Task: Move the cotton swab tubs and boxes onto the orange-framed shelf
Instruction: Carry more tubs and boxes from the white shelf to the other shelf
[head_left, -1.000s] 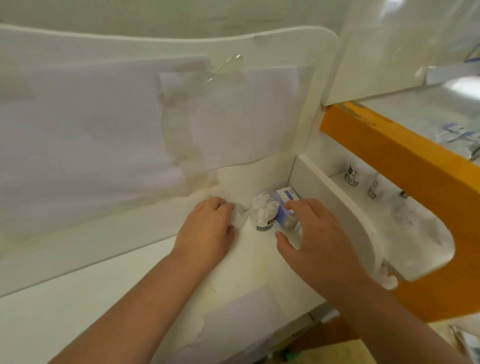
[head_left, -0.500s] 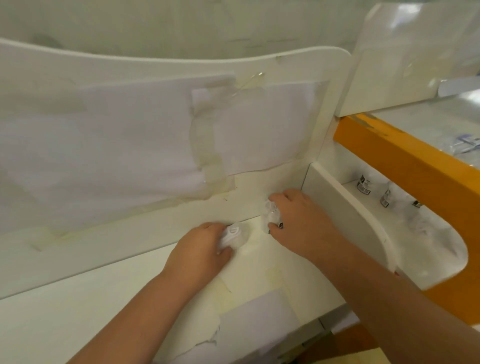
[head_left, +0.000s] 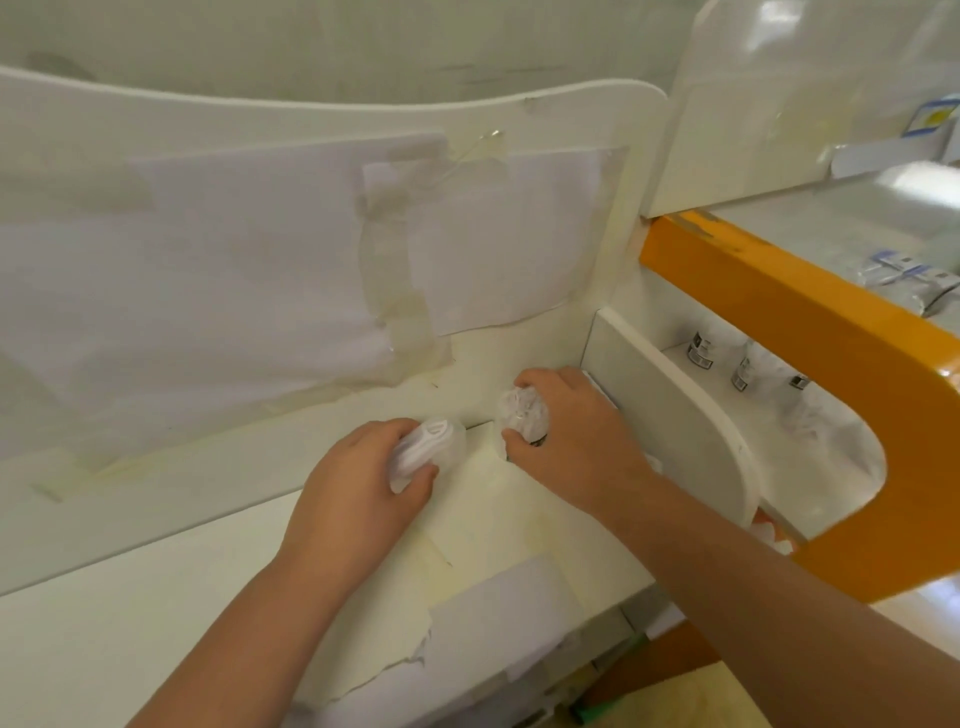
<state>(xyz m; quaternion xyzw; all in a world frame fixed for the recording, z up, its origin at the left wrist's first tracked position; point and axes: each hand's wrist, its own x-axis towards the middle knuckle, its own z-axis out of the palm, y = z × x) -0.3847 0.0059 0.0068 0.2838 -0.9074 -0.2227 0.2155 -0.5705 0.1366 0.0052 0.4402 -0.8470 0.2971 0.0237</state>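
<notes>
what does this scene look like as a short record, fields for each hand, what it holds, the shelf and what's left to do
left hand: left hand grips a clear tub on the white counter
right hand: right hand grips a second tub near the corner
shelf: orange-framed shelf to the right, small labelled containers already on it
status: both tubs still at the counter, not yet on the shelf
backing: taped paper sheets on the panel behind

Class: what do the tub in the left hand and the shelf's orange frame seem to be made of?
Tub: likely clear glossy plastic, since white contents show through its wall. Orange frame: probably painted or laminated board, smooth with a slight sheen and scuffed pale patches near its top corner.
</notes>
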